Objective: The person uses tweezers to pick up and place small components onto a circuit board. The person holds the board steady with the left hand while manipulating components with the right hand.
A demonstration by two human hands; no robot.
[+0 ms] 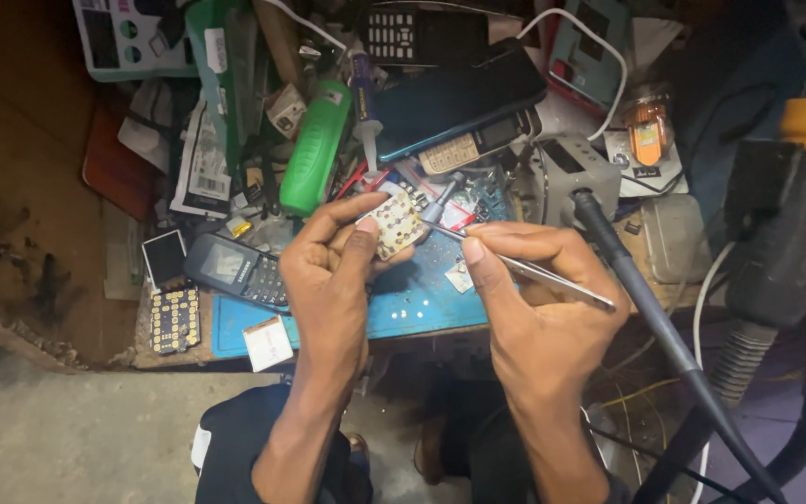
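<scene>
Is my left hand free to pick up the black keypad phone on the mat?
Probably not: the left hand grips the small circuit board, though the black keypad phone lies uncovered beside it.

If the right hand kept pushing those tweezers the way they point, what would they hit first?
Probably the small keypad board pinched in the left hand; the tweezers in the right hand aim there, though depth is unclear.

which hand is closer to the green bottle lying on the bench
Left. The left hand holds a small circuit board just below and right of the green bottle. The right hand, holding tweezers, sits farther right.
</scene>
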